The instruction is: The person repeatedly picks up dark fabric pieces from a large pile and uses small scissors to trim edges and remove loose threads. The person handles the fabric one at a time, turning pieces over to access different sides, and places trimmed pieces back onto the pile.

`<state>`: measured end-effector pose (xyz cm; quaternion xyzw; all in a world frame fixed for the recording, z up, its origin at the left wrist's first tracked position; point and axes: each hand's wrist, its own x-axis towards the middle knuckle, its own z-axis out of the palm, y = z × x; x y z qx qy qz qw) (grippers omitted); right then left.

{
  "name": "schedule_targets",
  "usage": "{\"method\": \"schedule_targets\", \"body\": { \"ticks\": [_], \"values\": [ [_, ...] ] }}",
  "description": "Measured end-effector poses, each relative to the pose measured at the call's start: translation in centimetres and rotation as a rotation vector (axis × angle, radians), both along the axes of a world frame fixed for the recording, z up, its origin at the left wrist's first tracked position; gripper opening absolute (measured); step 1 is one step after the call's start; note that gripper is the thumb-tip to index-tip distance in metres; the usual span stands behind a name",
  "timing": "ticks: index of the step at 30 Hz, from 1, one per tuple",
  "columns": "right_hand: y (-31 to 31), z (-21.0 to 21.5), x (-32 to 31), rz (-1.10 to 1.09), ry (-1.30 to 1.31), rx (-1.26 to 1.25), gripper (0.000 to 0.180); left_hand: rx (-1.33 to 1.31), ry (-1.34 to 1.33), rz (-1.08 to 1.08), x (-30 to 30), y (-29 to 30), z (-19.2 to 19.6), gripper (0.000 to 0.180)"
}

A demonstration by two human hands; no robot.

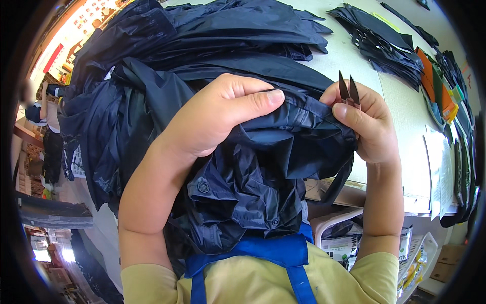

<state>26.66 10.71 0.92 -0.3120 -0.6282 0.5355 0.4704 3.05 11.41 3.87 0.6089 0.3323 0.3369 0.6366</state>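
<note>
A dark navy garment (309, 152) of thin shiny fabric is stretched between my two hands, its folded, stitched edge running across from one to the other. My left hand (217, 114) is closed, pinching that edge under the thumb. At the other end my right hand (372, 124) grips the edge between thumb and forefinger. Small thread snips (343, 90) are also held in the right hand, with two dark pointed blades sticking up, slightly apart. Below, the rest of the garment hangs bunched against my blue apron (248, 257), showing a round snap button (203, 187).
A large heap of similar dark garments (228, 30) covers the left and far part of the white table (405, 147). Dark fabric pieces (379, 43) lie stacked at the far right, near an orange piece (435, 86). White baskets (329, 223) with packages stand below. Another person (48, 114) is at far left.
</note>
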Motion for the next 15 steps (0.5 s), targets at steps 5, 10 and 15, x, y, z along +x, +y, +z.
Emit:
{"method": "schedule_targets", "body": {
  "ticks": [5, 10, 15],
  "values": [
    [1.5, 0.1, 2.0, -0.089, 0.025, -0.08, 0.022, 0.333, 0.351, -0.183, -1.2, 0.0, 0.3, 0.018],
    [6.2, -3.0, 5.7, -0.808, -1.103, 0.25, 0.047, 0.717, 0.783, -0.884, -0.9, -1.4, -1.5, 0.031],
    [6.4, -3.9, 6.5, -0.419, -0.987, -0.077, 0.05, 0.413, 0.743, -0.724, 0.7, -0.5, -1.4, 0.059]
  ]
}}
